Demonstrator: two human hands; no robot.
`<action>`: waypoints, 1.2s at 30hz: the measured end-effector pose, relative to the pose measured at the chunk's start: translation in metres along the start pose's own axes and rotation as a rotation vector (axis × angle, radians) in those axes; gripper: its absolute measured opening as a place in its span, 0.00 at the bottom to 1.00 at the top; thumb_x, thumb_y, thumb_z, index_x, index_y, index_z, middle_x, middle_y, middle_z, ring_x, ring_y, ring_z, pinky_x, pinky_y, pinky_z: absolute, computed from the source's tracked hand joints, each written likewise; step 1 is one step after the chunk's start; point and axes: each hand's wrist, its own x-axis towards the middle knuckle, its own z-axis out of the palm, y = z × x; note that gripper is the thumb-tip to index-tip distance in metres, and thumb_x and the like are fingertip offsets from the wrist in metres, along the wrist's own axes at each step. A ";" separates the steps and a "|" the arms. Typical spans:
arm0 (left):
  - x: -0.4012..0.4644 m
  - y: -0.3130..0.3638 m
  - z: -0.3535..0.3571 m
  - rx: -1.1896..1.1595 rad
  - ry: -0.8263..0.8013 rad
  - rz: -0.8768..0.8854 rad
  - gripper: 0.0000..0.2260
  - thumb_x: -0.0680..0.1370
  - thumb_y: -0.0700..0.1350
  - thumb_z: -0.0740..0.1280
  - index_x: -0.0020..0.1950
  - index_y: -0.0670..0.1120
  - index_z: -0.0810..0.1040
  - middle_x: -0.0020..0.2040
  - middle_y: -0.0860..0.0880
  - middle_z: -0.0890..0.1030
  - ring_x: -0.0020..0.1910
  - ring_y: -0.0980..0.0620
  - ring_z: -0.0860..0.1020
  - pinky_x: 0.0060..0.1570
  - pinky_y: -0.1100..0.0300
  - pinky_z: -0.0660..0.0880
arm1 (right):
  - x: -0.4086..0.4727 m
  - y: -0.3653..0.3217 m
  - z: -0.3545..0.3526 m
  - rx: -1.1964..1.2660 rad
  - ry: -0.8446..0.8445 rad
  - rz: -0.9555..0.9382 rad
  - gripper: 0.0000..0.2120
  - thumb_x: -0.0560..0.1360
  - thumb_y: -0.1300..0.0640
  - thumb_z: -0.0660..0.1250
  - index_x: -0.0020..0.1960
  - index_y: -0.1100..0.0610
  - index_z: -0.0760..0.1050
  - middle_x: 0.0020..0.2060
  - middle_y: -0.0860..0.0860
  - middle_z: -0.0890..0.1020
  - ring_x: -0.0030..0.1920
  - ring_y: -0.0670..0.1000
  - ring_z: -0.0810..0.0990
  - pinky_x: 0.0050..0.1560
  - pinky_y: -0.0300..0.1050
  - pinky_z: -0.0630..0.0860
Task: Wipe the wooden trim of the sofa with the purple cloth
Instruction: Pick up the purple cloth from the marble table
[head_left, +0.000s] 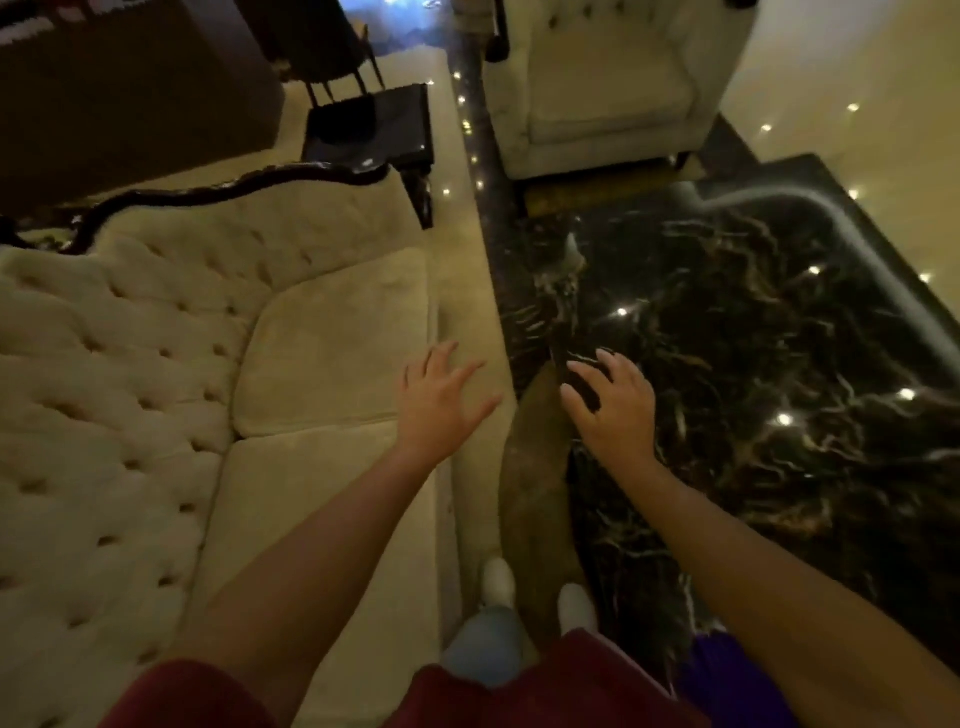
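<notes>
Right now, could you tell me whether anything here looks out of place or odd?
Only one thing: both hands, left and right, are open and empty, while the purple cloth sits low under the right forearm, unheld. The sofa and its dark wooden trim look undamaged.

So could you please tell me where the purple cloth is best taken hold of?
Only a purple patch shows, low at the person's right side under the right forearm; whether it is the cloth is unclear. If so, pinch its exposed upper fold from above with the right hand, now open, like the left hand.
</notes>
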 end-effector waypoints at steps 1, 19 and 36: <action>-0.003 0.000 0.001 -0.002 -0.020 -0.015 0.27 0.78 0.67 0.65 0.74 0.57 0.75 0.80 0.46 0.67 0.80 0.42 0.63 0.75 0.38 0.62 | -0.004 0.001 0.002 -0.015 -0.010 -0.007 0.21 0.82 0.40 0.64 0.71 0.46 0.78 0.75 0.54 0.74 0.79 0.57 0.66 0.77 0.66 0.63; -0.004 0.066 0.111 -0.244 -0.288 0.296 0.31 0.78 0.71 0.61 0.79 0.64 0.63 0.81 0.50 0.65 0.77 0.41 0.66 0.70 0.37 0.70 | -0.139 0.054 -0.004 -0.184 0.058 0.546 0.32 0.79 0.33 0.59 0.79 0.44 0.67 0.81 0.54 0.66 0.82 0.61 0.58 0.78 0.70 0.60; -0.068 0.208 0.282 -0.387 -0.606 0.232 0.35 0.77 0.64 0.70 0.80 0.61 0.59 0.82 0.44 0.60 0.80 0.38 0.61 0.75 0.38 0.66 | -0.287 0.241 -0.018 -0.072 -0.151 0.862 0.41 0.78 0.34 0.66 0.84 0.42 0.49 0.83 0.57 0.58 0.82 0.62 0.59 0.75 0.63 0.68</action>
